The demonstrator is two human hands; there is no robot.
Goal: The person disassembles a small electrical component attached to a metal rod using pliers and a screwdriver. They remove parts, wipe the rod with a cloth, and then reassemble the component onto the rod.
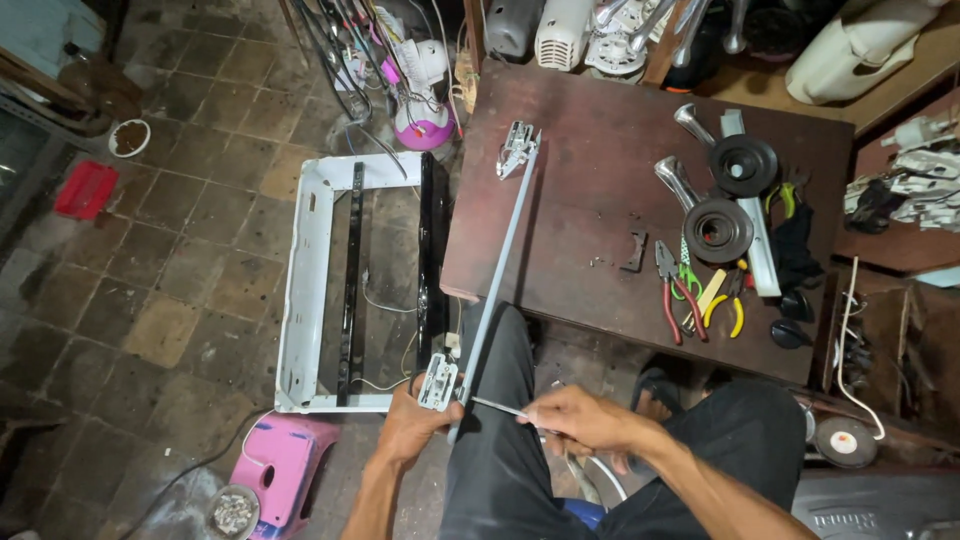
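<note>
The left hand [412, 425] is clenched around the near end of a long grey metal pipe [497, 262], just beside the white valve fitting [438, 382] mounted there, and the pipe slants away from that grip onto the dark brown wooden table [600, 180]. The right hand [578, 418] grasps a thin metal tool [500, 406], whose tip meets the pipe just beside the left hand, over the person's knee.

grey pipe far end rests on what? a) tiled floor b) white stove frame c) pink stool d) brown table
d: the grey pipe runs from the left hand up to its metal valve end, which lies on the brown table.
</note>
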